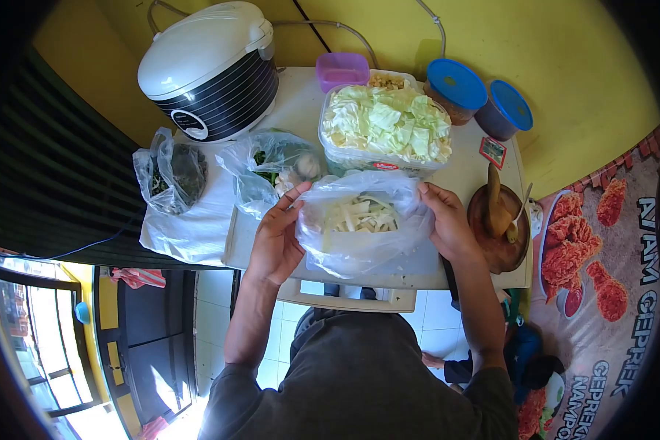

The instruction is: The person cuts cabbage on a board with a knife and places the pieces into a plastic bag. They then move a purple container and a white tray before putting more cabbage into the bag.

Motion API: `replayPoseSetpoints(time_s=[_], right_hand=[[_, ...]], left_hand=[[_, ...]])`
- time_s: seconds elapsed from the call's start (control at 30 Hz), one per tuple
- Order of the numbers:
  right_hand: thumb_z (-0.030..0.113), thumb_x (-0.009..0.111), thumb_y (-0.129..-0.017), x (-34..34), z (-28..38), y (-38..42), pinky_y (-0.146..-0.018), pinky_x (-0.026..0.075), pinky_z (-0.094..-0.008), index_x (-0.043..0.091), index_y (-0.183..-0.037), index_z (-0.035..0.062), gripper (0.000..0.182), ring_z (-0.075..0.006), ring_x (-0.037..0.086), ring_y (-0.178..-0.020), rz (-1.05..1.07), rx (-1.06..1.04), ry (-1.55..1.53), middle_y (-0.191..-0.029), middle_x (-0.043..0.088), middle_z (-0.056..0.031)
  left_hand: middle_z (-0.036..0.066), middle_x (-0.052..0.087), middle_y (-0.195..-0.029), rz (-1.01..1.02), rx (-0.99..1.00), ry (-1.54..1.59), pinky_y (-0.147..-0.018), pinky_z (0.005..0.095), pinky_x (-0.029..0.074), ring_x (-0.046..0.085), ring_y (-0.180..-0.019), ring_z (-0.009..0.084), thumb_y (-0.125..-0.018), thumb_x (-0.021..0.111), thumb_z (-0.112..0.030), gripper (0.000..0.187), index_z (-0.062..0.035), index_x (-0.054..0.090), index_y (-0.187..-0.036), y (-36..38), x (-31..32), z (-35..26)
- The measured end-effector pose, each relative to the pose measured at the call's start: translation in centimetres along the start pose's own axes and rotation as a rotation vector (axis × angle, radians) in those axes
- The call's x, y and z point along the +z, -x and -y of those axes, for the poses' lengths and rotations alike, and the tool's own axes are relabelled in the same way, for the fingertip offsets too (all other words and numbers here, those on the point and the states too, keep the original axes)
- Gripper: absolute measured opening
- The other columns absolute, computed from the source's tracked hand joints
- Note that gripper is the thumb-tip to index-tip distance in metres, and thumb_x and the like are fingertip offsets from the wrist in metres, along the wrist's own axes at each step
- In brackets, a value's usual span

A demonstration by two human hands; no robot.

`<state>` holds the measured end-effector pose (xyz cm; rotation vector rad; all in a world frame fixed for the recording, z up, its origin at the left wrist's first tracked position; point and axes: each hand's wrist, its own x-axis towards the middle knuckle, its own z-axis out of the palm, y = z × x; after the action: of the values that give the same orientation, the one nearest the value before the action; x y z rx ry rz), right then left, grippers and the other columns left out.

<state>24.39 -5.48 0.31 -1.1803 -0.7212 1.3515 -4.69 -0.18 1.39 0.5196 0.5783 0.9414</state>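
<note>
Near the table's front edge, a clear plastic bag (pixel 330 253) gapes toward me with pale, cut strips of vegetable (pixel 361 215) inside. My left hand (pixel 277 238) pinches the bag's rim on the left, thumb and fingertips closed on the plastic. On the other side, my right hand (pixel 447 221) grips the rim the same way, so the mouth is stretched wide between them. Just behind the bag stands a clear plastic tub (pixel 337 155) heaped with chopped cabbage (pixel 389 121). Another plastic bag (pixel 246 165), holding garlic and something green, lies beyond my left hand.
A stone mortar (pixel 517 253) with a wooden pestle (pixel 494 202) and a spoon sits to the right. Two blue-lidded containers (pixel 456 79), a purple box (pixel 342 70) and a rice cooker (pixel 205 73) line the back. Another person's hand (pixel 433 360) shows below the table.
</note>
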Motion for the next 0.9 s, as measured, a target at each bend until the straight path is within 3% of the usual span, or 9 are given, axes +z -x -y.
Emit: replayPoseSetpoints(time_s=[0.13, 0.27, 0.33, 0.4, 0.53, 0.63, 0.73, 0.83, 0.9], right_hand=[[0.027, 0.059, -0.110, -1.4, -3.0, -0.8, -0.074, 0.047, -0.0218, 0.071, -0.106, 0.0019, 0.028, -0.0052, 0.059, -0.079, -0.062, 0.135, -0.048, -0.093, 0.069, 0.0021], [0.029, 0.061, -0.109, -3.2, -1.1, 0.1, -0.073, 0.047, -0.0232, 0.071, -0.105, 0.0020, 0.029, -0.0052, 0.058, -0.077, -0.001, -0.046, 0.189, -0.092, 0.068, 0.0019], [0.030, 0.061, -0.109, -3.7, 0.1, -0.1, -0.073, 0.047, -0.0236, 0.071, -0.105, 0.0024, 0.029, -0.0052, 0.057, -0.078, 0.036, -0.044, 0.330, -0.092, 0.068, 0.0012], [0.032, 0.061, -0.109, -4.0, -1.0, -0.8, -0.074, 0.048, -0.0248, 0.068, -0.113, 0.0027, 0.031, -0.0075, 0.060, -0.081, -0.030, -0.043, 0.244, -0.103, 0.068, -0.0018], [0.033, 0.058, -0.109, -3.1, 1.6, -0.8, -0.076, 0.053, -0.0304, 0.055, -0.139, 0.0045, 0.042, -0.0161, 0.066, -0.087, -0.235, 0.018, 0.091, -0.129, 0.062, -0.0093], [0.035, 0.050, -0.108, -3.0, 3.2, -1.4, -0.077, 0.058, -0.0367, 0.039, -0.155, 0.0072, 0.056, -0.0234, 0.069, -0.090, -0.212, -0.015, 0.092, -0.142, 0.054, -0.0142], [0.036, 0.043, -0.107, -3.5, 3.9, -2.2, -0.079, 0.062, -0.0408, 0.032, -0.162, 0.0094, 0.062, -0.0255, 0.071, -0.090, -0.077, 0.008, -0.015, -0.146, 0.053, -0.0156], [0.040, 0.042, -0.106, -3.2, 4.6, -3.1, -0.083, 0.063, -0.0422, 0.033, -0.162, 0.0099, 0.064, -0.0279, 0.073, -0.091, -0.071, 0.048, 0.007, -0.150, 0.051, -0.0150], [0.038, 0.046, -0.105, -2.0, 5.5, -3.0, -0.083, 0.063, -0.0426, 0.040, -0.154, 0.0078, 0.058, -0.0290, 0.074, -0.092, -0.095, 0.061, -0.020, -0.143, 0.056, -0.0136]], left_hand=[[0.012, 0.069, -0.129, -0.071, -0.072, 0.048, -0.093, 0.0315, 0.061, 0.072, -0.106, 0.0158, -0.110, 0.048, -0.008, 0.039, -0.0010, 0.051, -0.149, -1.1, -2.0, 1.2], [0.008, 0.071, -0.121, 0.024, 0.008, -0.158, -0.090, 0.0258, 0.058, 0.070, -0.099, 0.0086, -0.110, 0.053, -0.007, 0.034, -0.0003, 0.056, -0.143, 0.1, -0.9, -0.3], [0.007, 0.071, -0.119, 0.058, 0.038, -0.462, -0.087, 0.0243, 0.056, 0.068, -0.097, 0.0076, -0.109, 0.055, -0.009, 0.034, 0.0000, 0.056, -0.142, -0.6, -1.7, -1.2], [0.007, 0.069, -0.116, 0.050, 0.157, -0.819, -0.082, 0.0243, 0.054, 0.065, -0.094, 0.0085, -0.107, 0.063, -0.011, 0.034, 0.0009, 0.059, -0.139, -1.2, -1.2, -1.6], [0.013, 0.066, -0.117, -0.047, 0.433, -1.035, -0.084, 0.0320, 0.059, 0.069, -0.099, 0.0160, -0.103, 0.067, -0.009, 0.032, 0.0030, 0.063, -0.132, -1.9, 2.3, -3.1], [0.017, 0.065, -0.123, 0.080, 0.656, -1.231, -0.084, 0.0352, 0.061, 0.072, -0.102, 0.0226, -0.103, 0.066, -0.009, 0.034, 0.0012, 0.062, -0.134, -5.0, 3.6, -6.0], [0.022, 0.063, -0.128, 0.092, 0.729, -1.377, -0.089, 0.0397, 0.061, 0.072, -0.104, 0.0315, -0.100, 0.067, -0.011, 0.038, -0.0025, 0.062, -0.137, -10.9, 4.2, -8.7], [0.026, 0.060, -0.135, 0.084, 0.649, -1.660, -0.100, 0.0449, 0.057, 0.069, -0.113, 0.0408, -0.099, 0.069, -0.014, 0.043, -0.0061, 0.061, -0.141, -17.5, 3.0, -10.6], [0.024, 0.060, -0.132, 0.094, 0.647, -1.794, -0.101, 0.0447, 0.056, 0.066, -0.115, 0.0396, -0.096, 0.072, -0.013, 0.046, -0.0081, 0.061, -0.141, -21.8, 1.4, -10.7]])
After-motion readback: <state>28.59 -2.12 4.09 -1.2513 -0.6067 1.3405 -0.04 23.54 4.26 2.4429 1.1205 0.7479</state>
